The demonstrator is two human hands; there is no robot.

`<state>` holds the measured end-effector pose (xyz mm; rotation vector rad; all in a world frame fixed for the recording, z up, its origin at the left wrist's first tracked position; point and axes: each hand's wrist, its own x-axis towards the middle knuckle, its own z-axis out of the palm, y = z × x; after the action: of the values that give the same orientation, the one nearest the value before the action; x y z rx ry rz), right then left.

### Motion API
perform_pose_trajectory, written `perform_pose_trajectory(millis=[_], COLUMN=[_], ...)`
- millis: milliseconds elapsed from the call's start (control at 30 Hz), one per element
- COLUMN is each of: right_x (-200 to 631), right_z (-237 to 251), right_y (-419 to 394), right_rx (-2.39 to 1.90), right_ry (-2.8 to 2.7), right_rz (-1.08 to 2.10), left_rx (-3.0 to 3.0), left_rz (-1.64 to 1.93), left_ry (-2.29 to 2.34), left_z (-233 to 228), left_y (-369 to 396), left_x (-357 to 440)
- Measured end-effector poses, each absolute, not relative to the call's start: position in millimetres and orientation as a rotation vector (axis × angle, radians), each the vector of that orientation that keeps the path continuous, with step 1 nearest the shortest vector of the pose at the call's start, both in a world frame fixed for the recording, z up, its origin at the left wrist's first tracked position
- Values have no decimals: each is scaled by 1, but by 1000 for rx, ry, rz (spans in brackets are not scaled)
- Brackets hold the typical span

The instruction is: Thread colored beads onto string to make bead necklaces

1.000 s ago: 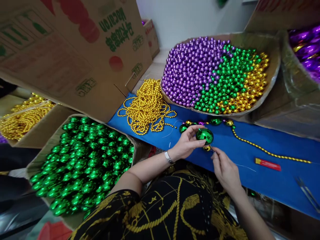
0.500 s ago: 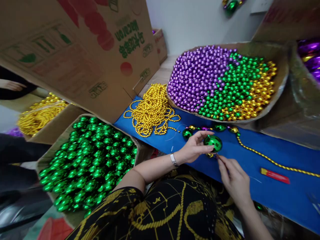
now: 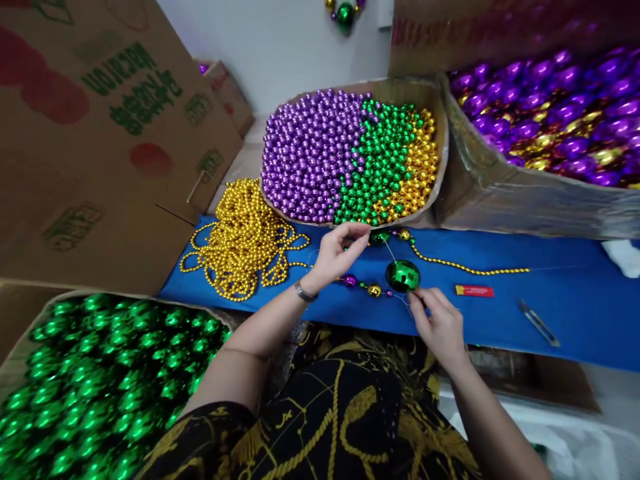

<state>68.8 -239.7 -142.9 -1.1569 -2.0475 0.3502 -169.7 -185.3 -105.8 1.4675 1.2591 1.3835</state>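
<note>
A large shiny green bead [image 3: 403,275] hangs on a thin clear thread [image 3: 390,251] between my hands. My left hand [image 3: 340,253] is closed in a pinch at the thread's upper end, above and left of the bead. My right hand [image 3: 443,327] pinches at the bead's lower right edge, where a fine thread loops out; its fingertips partly hide the grip. Below and behind lies a strand of beads, with a purple bead [image 3: 349,281] and a gold bead [image 3: 375,290]. A twisted gold bead string [image 3: 465,270] runs right across the blue table cover [image 3: 500,327].
A pile of gold bead chains [image 3: 240,240] lies left of my hands. Behind stands a box of small purple, green and gold beads [image 3: 310,153]; right, a box of purple beads [image 3: 565,100]; front left, green beads [image 3: 110,373]. A red lighter-like object [image 3: 475,291] and a cutter [image 3: 539,321] lie right.
My left hand has let go of the green bead and moved up and left from it. The bead now hangs on the thread. The view has turned to the right.
</note>
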Motion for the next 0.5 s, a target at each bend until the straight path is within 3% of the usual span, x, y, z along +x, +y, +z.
perform_pose_trajectory(millis=[233, 500], right_x=[77, 86], right_z=[-141, -140], right_y=[-238, -239], right_rx=[-1198, -1301], right_ry=[-1952, -1916], right_rz=[334, 337], left_rx=[2277, 2639], left_rz=[994, 448], left_ry=[1483, 1578], left_z=[-98, -96], left_y=[-111, -68], left_x=[-156, -119])
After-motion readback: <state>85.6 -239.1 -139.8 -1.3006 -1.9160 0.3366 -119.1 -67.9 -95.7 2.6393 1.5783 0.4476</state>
